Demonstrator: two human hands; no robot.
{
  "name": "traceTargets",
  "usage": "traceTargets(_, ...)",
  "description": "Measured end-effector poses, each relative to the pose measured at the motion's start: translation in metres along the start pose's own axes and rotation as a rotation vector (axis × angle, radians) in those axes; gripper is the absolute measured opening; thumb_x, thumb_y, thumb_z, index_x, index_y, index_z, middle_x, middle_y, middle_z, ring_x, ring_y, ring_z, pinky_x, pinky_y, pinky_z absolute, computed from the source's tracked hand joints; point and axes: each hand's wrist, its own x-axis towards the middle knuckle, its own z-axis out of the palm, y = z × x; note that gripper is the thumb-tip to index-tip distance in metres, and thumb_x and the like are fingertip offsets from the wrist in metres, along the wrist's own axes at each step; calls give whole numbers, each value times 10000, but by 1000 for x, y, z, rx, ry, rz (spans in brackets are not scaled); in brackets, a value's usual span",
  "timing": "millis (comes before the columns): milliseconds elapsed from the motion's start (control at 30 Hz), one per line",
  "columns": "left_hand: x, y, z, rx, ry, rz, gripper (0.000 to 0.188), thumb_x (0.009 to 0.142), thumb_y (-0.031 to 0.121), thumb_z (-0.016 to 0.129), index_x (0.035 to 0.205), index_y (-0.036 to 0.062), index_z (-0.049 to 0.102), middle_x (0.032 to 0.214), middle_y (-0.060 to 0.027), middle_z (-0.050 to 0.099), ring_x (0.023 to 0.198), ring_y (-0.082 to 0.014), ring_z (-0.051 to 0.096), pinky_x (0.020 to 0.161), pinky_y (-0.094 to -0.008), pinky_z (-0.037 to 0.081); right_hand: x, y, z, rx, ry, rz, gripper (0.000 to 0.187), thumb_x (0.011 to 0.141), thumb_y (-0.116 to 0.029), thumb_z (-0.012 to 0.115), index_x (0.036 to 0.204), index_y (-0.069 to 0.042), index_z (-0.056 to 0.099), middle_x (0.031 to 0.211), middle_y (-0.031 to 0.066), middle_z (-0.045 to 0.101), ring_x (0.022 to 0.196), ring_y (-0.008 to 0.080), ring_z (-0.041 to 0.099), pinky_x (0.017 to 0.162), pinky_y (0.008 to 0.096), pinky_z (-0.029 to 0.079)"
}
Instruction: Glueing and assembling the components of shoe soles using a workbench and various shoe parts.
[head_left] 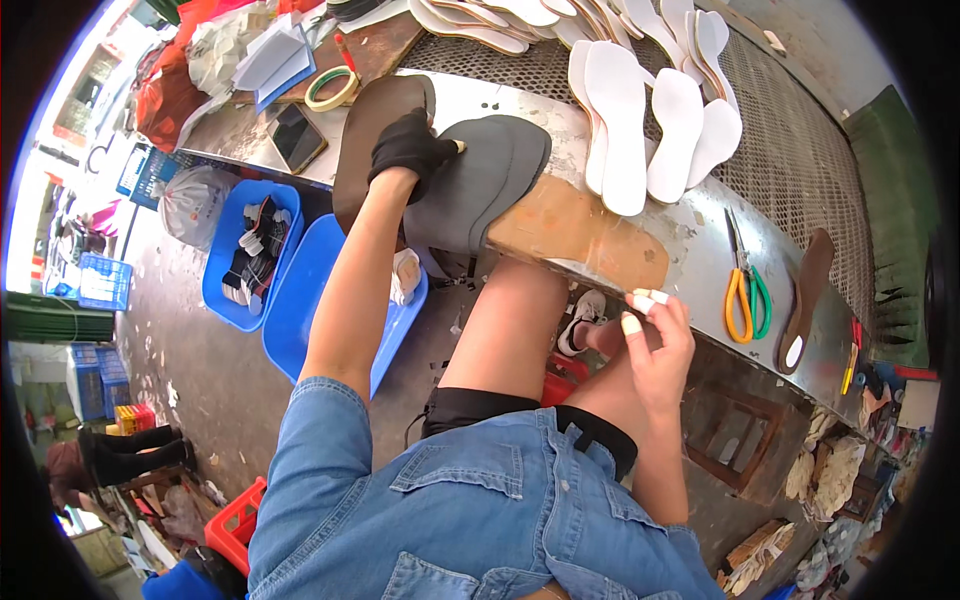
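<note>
Metal-topped counter (705, 285) slants from the upper left to the right of the frame, backed by dark mesh (800, 135) with white insoles (617, 120) heaped at the top. Scrap-littered floor (190, 390) and blue bins (300, 295) fill the left. Dark grey sole pieces (480, 185) lie at upper centre, under the black-gloved left hand (412, 155); whether its grip is closed on them, I cannot tell. Right of centre, the right hand (660, 340) has tape-wrapped fingertips, loosely curled, its grip slightly parted near the counter's front edge.
</note>
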Motion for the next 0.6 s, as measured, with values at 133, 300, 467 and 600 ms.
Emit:
traceTargets(133,9,6,-16,-53,-260,-8,453,599,380,789,877,56,636,848,-142,645,773,-281,622,700,-348,480,2,-19,8,40,-43,-68,168,738,1,640,906,8,648,894,100,594,830,238,566,757,300,455)
traceTargets(300,-6,18,-45,-648,-352,78,335,662,224,764,885,32,604,838,-48,613,758,-135,577,677,-276,461,-3,-9,9,252,-92,125,264,766,-34,652,1020,19,607,964,77,609,872,185,562,752,292,460)
traceTargets(467,-98,112,-109,-993,-654,160,378,696,136,718,1019,-14,589,921,-57,608,832,-117,562,751,-257,455,44,-49,13,1019,36,199,384,801,-27,648,1154,37,511,1072,85,587,905,124,581,819,255,471)
traceTargets(600,-136,134,-99,-1342,-684,11,262,862,256,608,974,19,597,826,-17,585,743,-92,548,662,-231,450,55,-61,-17,1203,-102,226,289,805,-13,645,1075,18,549,979,83,632,853,118,599,789,250,482)
